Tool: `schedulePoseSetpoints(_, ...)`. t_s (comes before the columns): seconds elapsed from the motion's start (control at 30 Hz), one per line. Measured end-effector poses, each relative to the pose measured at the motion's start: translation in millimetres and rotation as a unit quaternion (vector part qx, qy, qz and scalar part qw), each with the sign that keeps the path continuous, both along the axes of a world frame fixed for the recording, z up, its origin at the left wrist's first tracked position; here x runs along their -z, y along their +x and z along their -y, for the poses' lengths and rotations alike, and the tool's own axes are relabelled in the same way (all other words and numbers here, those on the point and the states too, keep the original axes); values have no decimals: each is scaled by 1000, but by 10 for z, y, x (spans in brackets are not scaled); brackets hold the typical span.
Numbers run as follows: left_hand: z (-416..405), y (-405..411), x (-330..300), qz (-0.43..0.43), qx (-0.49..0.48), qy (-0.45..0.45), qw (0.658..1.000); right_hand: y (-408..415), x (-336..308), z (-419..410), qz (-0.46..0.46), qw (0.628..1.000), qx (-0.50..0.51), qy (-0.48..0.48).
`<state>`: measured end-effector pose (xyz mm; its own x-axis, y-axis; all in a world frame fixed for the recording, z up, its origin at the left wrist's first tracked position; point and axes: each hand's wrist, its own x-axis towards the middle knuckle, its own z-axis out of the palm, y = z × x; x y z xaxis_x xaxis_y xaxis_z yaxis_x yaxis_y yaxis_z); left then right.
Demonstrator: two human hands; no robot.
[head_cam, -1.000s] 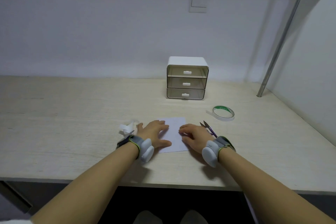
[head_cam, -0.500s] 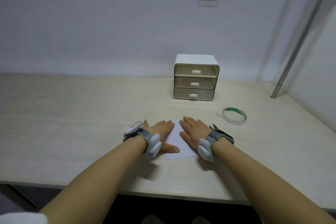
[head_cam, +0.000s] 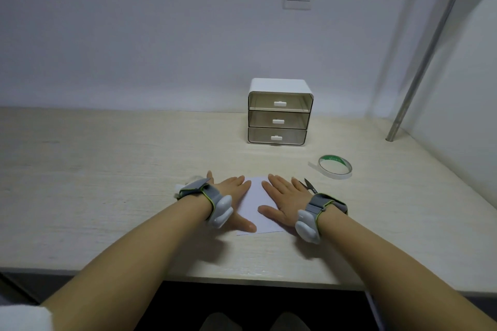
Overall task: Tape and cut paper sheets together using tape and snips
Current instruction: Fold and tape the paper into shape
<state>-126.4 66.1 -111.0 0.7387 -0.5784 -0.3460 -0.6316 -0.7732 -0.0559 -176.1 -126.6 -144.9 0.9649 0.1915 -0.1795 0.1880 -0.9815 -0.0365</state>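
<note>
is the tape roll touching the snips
Apart. The head view shows the tape roll lying farther back and to the right of the snips, with a strip of bare desk plainly visible between them.

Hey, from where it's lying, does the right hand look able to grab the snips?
Probably yes. The right hand lies flat on the paper, fingers straight and holding nothing. The snips lie on the desk just beyond its outer edge, with nothing between them.
</note>
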Motion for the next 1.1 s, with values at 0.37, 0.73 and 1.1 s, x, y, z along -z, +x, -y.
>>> schedulePoseSetpoints(0.37,-88,66,129,-13,19,-15,1000,-126,-21,-58,-3,999,-32,4)
schedulePoseSetpoints(0.73,-48,43,139,-28,-2,-17,999,41,12,-70,19,996,87,-10)
schedulePoseSetpoints(1.1,-40,56,155,-29,-1,-22,999,31,27,-106,16,999,51,10)
